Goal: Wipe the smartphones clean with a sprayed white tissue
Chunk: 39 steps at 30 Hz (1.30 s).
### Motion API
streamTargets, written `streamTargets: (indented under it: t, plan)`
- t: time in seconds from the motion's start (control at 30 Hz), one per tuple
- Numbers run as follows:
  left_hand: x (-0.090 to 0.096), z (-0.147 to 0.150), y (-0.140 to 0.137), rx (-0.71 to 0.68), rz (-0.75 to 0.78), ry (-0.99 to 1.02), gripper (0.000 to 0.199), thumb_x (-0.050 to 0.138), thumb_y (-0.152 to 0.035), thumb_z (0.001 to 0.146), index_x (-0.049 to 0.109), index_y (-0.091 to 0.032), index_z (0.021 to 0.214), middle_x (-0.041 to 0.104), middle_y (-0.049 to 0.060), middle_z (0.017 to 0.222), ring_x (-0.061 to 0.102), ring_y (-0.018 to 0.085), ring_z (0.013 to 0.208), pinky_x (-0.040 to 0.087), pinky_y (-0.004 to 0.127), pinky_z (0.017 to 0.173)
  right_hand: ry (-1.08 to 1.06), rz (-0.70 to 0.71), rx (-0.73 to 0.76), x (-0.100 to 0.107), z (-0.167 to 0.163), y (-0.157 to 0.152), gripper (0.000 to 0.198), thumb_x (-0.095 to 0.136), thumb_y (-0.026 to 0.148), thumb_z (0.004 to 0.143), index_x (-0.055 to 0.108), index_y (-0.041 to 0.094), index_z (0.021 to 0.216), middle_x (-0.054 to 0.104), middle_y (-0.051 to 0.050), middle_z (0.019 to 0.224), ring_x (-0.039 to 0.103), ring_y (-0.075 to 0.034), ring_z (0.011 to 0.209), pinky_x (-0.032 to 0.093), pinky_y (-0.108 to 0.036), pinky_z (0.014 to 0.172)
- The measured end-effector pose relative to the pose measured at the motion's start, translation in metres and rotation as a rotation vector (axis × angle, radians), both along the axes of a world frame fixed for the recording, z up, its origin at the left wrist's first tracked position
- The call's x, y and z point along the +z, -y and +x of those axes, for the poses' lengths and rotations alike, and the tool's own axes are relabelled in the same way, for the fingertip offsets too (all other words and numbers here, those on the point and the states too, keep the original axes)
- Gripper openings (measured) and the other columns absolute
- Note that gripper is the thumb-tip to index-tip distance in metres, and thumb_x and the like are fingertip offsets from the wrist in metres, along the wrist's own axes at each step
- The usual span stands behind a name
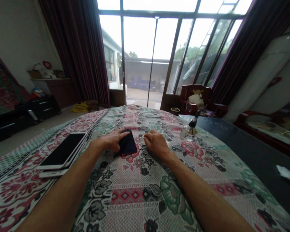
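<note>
A dark phone [129, 145] with a reddish edge lies on the patterned tablecloth [125, 177]. My left hand [112, 141] grips it by its left side, fingers over the top and the thumb low on that edge. Just to the right of the phone, my right hand [157, 144] is closed in a pinch above the cloth. Small bits of white show beside its fingers, but I cannot make out what it holds. Left of my left forearm, white tablet-like devices with a black screen [64, 149] lie stacked.
A clear glass bottle [188, 133] with a black top stands beyond my right hand. A dark tabletop [228, 137] shows at the right, with a crumpled white piece [287, 174] on it. A wooden chair [195, 96] stands behind the table, near the glass doors.
</note>
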State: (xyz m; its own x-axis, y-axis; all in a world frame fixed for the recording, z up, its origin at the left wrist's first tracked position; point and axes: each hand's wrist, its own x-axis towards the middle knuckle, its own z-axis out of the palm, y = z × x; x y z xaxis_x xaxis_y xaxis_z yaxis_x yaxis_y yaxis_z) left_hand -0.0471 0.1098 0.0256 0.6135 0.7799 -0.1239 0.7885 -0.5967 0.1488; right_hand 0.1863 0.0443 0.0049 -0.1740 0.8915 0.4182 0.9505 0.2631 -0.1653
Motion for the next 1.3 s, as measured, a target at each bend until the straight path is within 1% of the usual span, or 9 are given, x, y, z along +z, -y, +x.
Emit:
streamTargets:
  t: [0.1, 0.23, 0.3, 0.4, 0.53, 0.73, 0.9, 1.07, 1.3]
  plan:
    - [-0.001, 0.016, 0.007, -0.061, -0.036, -0.011, 0.101, 0.068, -0.019, 0.058, 0.024, -0.025, 0.149, 0.013, 0.010, 0.158, 0.014, 0.036, 0.143, 0.023, 0.048, 0.113, -0.004, 0.016, -0.005, -0.001, 0.003, -0.002, 0.023, 0.048, 0.024, 0.093, 0.070, 0.020, 0.089, 0.061, -0.006, 0.086, 0.056, -0.015, 0.080, 0.039, -0.025, 0.073]
    - [-0.008, 0.033, 0.015, -0.157, 0.023, -0.017, 0.100, 0.066, -0.015, 0.058, 0.023, -0.031, 0.148, 0.011, 0.007, 0.159, 0.009, 0.038, 0.143, 0.021, 0.060, 0.109, 0.016, 0.014, -0.025, -0.001, 0.005, -0.003, 0.023, 0.048, 0.026, 0.093, 0.070, 0.020, 0.085, 0.061, -0.006, 0.086, 0.055, -0.015, 0.077, 0.039, -0.026, 0.071]
    - [-0.013, 0.039, 0.016, -0.204, 0.050, -0.004, 0.097, 0.064, -0.016, 0.061, 0.024, -0.033, 0.147, 0.015, 0.006, 0.158, 0.012, 0.037, 0.142, 0.021, 0.061, 0.108, 0.038, -0.004, -0.031, -0.001, 0.005, -0.003, 0.024, 0.049, 0.026, 0.093, 0.069, 0.020, 0.083, 0.061, -0.006, 0.086, 0.054, -0.015, 0.076, 0.038, -0.026, 0.070]
    - [-0.017, 0.042, 0.016, -0.247, 0.064, 0.011, 0.090, 0.065, -0.020, 0.061, 0.032, -0.035, 0.143, 0.030, 0.005, 0.152, 0.023, 0.035, 0.138, 0.024, 0.057, 0.108, 0.056, -0.017, -0.023, -0.003, 0.006, -0.002, 0.024, 0.048, 0.027, 0.093, 0.069, 0.020, 0.083, 0.061, -0.006, 0.086, 0.054, -0.015, 0.075, 0.038, -0.026, 0.069]
    - [-0.013, 0.034, 0.012, -0.217, 0.078, 0.016, 0.083, 0.066, -0.026, 0.059, 0.042, -0.031, 0.138, 0.043, 0.008, 0.142, 0.034, 0.033, 0.130, 0.027, 0.052, 0.107, 0.033, 0.015, 0.003, -0.004, 0.008, -0.003, 0.025, 0.046, 0.027, 0.095, 0.068, 0.020, 0.085, 0.061, -0.006, 0.086, 0.054, -0.015, 0.076, 0.039, -0.026, 0.070]
    - [-0.009, 0.024, 0.008, -0.149, 0.062, 0.015, 0.080, 0.063, -0.030, 0.062, 0.040, -0.027, 0.139, 0.039, 0.009, 0.146, 0.034, 0.035, 0.132, 0.027, 0.054, 0.106, -0.035, 0.003, 0.159, -0.004, 0.002, -0.004, 0.019, 0.049, 0.026, 0.095, 0.068, 0.022, 0.092, 0.062, -0.004, 0.087, 0.055, -0.014, 0.081, 0.041, -0.025, 0.074]
    - [-0.004, 0.030, 0.015, -0.166, 0.059, -0.005, 0.082, 0.062, -0.027, 0.061, 0.039, -0.026, 0.140, 0.042, 0.009, 0.145, 0.039, 0.034, 0.129, 0.029, 0.051, 0.105, -0.005, -0.042, 0.157, -0.007, -0.001, -0.004, 0.018, 0.050, 0.023, 0.094, 0.067, 0.021, 0.088, 0.061, -0.006, 0.085, 0.054, -0.015, 0.079, 0.041, -0.026, 0.073]
    - [0.004, 0.028, 0.016, -0.086, 0.014, 0.015, 0.075, 0.062, -0.024, 0.060, 0.048, -0.025, 0.133, 0.054, 0.007, 0.135, 0.048, 0.032, 0.122, 0.033, 0.046, 0.104, 0.037, -0.071, 0.135, -0.009, 0.000, -0.003, 0.017, 0.051, 0.021, 0.091, 0.067, 0.019, 0.085, 0.063, -0.007, 0.082, 0.055, -0.016, 0.079, 0.041, -0.027, 0.074]
    - [-0.003, 0.020, 0.006, -0.116, -0.036, 0.146, 0.068, 0.064, -0.026, 0.058, 0.055, -0.024, 0.126, 0.061, 0.007, 0.123, 0.054, 0.031, 0.113, 0.042, 0.038, 0.094, -0.002, -0.083, 0.113, -0.009, -0.003, -0.001, 0.019, 0.052, 0.022, 0.090, 0.070, 0.020, 0.087, 0.065, -0.007, 0.084, 0.057, -0.016, 0.080, 0.041, -0.026, 0.074]
